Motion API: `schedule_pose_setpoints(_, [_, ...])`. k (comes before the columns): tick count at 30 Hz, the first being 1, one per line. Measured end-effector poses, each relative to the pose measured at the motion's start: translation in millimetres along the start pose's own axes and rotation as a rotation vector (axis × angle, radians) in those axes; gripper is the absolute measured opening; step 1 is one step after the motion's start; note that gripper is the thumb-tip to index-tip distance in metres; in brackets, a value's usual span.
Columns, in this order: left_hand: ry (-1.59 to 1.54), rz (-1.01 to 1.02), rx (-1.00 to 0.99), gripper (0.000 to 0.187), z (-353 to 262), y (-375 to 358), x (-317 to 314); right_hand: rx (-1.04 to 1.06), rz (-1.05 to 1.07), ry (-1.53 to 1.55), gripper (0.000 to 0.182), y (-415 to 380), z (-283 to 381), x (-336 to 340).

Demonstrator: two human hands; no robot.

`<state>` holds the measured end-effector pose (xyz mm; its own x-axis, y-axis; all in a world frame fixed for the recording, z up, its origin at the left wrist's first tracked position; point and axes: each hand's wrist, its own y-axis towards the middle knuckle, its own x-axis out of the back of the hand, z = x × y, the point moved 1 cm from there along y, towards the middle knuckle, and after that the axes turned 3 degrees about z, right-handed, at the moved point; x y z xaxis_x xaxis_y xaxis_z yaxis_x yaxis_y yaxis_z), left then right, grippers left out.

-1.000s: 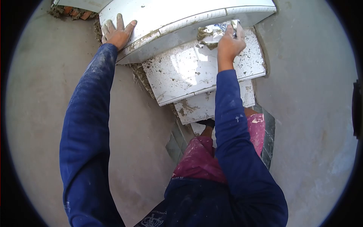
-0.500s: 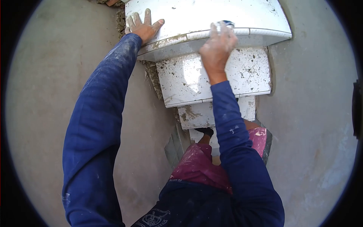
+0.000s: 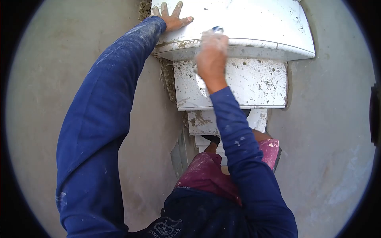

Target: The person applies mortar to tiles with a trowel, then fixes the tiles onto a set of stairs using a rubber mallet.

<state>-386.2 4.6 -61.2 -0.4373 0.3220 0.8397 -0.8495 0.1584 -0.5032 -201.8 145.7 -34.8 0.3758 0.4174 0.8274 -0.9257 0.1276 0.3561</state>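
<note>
My left hand (image 3: 173,20) lies flat with its fingers spread on the white tiled top of the upper step (image 3: 258,22), near that step's left end. My right hand (image 3: 212,59), smeared by motion and dusted pale, is closed around a small blue-and-white thing (image 3: 217,29) at the step's rounded front edge (image 3: 254,42). Only a bit of that thing shows past the fingers, so its kind cannot be made out. Brownish residue marks the edge strip between the two hands.
Below is a second white step (image 3: 258,81), spotted with dark grime, then a smaller stained step (image 3: 202,122). Grey plastered walls (image 3: 329,119) close in on both sides. Rough mortar (image 3: 168,79) shows along the steps' left side. My foot (image 3: 212,139) stands lower down.
My right hand has slid left along the step's front edge with the blue-and-white thing. The left hand stays flat on the tile, while the whole view has shifted a little.
</note>
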Motion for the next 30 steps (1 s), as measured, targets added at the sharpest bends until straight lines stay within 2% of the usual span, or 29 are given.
schedule_pose_setpoints(1, [-0.011,0.012,-0.003,0.104,-3.7,-6.9,5.8,0.030,0.059,0.058,0.023,-3.1,30.5,-11.9])
schedule_pose_setpoints(4, [-0.050,0.041,-0.016,0.104,-5.8,-16.4,14.5,0.171,0.007,0.369,0.026,-3.3,47.4,-13.3])
schedule_pose_setpoints(5, [-0.058,0.028,-0.020,0.104,-7.4,-14.6,18.0,0.107,0.037,0.303,0.028,2.4,18.3,4.8])
schedule_pose_setpoints(7, [-0.081,0.034,-0.003,0.105,-8.7,-22.3,15.4,-0.151,-0.050,0.054,0.031,10.7,-40.1,53.4])
schedule_pose_setpoints(9, [-0.089,0.021,-0.054,0.108,-7.6,-15.4,12.2,-0.162,0.009,0.011,0.031,-4.8,-32.1,34.4])
schedule_pose_setpoints(11, [-0.066,0.020,-0.025,0.108,-11.6,-13.0,12.4,-0.165,0.031,-0.027,0.030,-7.2,-17.7,12.4])
schedule_pose_setpoints(12, [-0.074,0.033,-0.024,0.108,-11.2,-13.7,9.8,-0.123,0.054,0.069,0.029,-12.0,12.5,-9.9])
schedule_pose_setpoints(13, [-0.077,0.041,-0.026,0.108,-10.7,-12.7,9.7,-0.016,-0.033,0.137,0.027,-14.9,46.8,-27.9])
schedule_pose_setpoints(14, [-0.081,0.042,-0.032,0.108,-10.4,-12.6,13.7,0.043,0.020,0.185,0.024,-16.3,74.9,-43.5])
schedule_pose_setpoints(17, [-0.071,0.028,-0.028,0.108,-10.5,-19.1,17.3,0.125,0.010,0.430,0.023,-11.0,81.4,-34.8])
schedule_pose_setpoints(18, [-0.073,0.034,-0.037,0.107,-12.4,-19.6,18.3,0.103,-0.080,0.304,0.023,-11.8,62.2,-22.8])
schedule_pose_setpoints(19, [-0.080,0.041,-0.040,0.107,-12.9,-21.4,22.1,-0.003,-0.115,0.217,0.030,-10.0,36.5,-1.9])
schedule_pose_setpoints(20, [-0.086,0.052,-0.039,0.106,-10.4,-24.6,20.9,-0.130,-0.134,0.057,0.030,-11.9,7.1,6.5])
schedule_pose_setpoints(23, [-0.101,0.061,-0.075,0.108,-4.8,-21.5,16.5,-0.094,-0.109,-0.031,0.030,-25.9,11.2,-7.9])
schedule_pose_setpoints(26, [-0.040,-0.012,-0.048,0.108,2.2,-3.4,0.0,0.118,-0.092,0.390,0.024,-32.5,85.5,-40.9])
schedule_pose_setpoints(29, [0.005,-0.051,-0.044,0.109,6.7,18.6,-13.5,0.050,-0.078,0.438,0.025,-31.1,63.3,-25.4])
schedule_pose_setpoints(30, [0.006,-0.040,-0.025,0.109,5.6,13.2,-9.4,-0.032,-0.124,0.294,0.025,-26.4,32.7,-1.2])
